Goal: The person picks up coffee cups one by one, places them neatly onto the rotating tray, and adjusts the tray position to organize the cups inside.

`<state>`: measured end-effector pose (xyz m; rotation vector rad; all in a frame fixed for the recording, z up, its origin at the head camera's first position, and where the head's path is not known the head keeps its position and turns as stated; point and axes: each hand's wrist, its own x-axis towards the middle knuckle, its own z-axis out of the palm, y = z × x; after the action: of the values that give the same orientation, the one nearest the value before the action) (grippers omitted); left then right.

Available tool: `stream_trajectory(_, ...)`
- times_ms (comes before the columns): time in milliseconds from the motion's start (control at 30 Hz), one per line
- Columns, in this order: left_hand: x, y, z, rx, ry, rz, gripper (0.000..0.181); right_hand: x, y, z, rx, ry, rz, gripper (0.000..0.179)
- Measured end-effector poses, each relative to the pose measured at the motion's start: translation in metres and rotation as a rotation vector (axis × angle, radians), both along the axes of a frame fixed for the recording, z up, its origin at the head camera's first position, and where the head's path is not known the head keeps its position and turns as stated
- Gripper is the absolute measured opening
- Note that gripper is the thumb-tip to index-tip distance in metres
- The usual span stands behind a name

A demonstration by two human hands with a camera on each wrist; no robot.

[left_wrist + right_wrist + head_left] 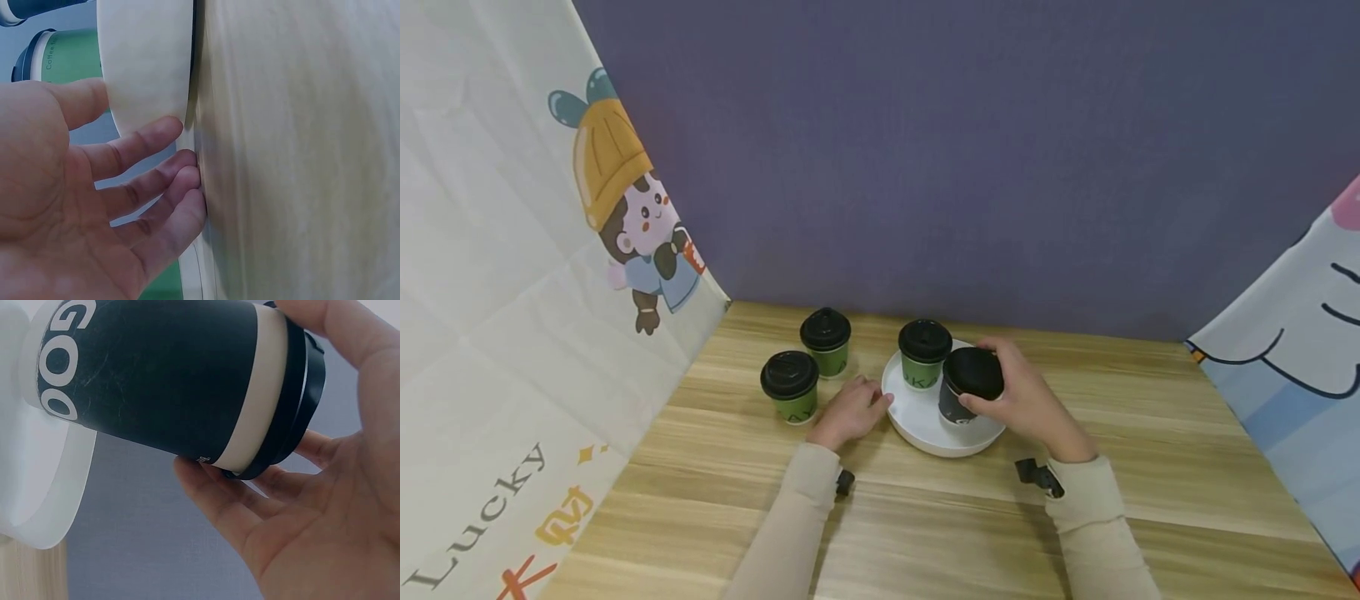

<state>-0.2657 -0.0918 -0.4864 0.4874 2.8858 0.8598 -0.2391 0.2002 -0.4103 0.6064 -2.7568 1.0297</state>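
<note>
A white round plate (917, 421) with a raised rim lies on the wooden table. On its right half is a black paper coffee cup (957, 402) with a black lid, slightly tilted. My right hand (1028, 402) grips this cup around its lid, thumb on one side and fingers on the other; white letters show near the cup's base (59, 359). A green paper coffee cup (920, 373) with a black lid stands on the plate behind it. My left hand (852, 412) is at the plate's left rim, its thumb and index finger touching the plate wall (147, 62), fingers loosely extended.
Left of the plate stand two more green cups with black lids, one nearer (795, 406) and one farther back (830, 360). The nearer one is close to my left hand. A dark blue-grey panel (925, 167) rises behind the table, and printed cloths hang at both sides.
</note>
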Motion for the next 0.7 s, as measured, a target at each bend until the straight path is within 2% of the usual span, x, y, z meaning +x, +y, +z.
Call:
stream_trajectory(200,0.000,0.001,-0.001,-0.011,0.000,0.022,0.036,0.001,-0.005,-0.001,0.010,0.020,0.018,0.088)
stream_trajectory(467,-0.001,0.001,-0.007,-0.038,0.081,0.032,0.033,0.005,-0.015,0.000,0.033,-0.012,0.029,0.090)
stream_trajectory(700,-0.001,-0.001,-0.005,-0.031,0.059,0.032,0.033,0.005,-0.023,-0.002,0.030,0.005,0.057,0.090)
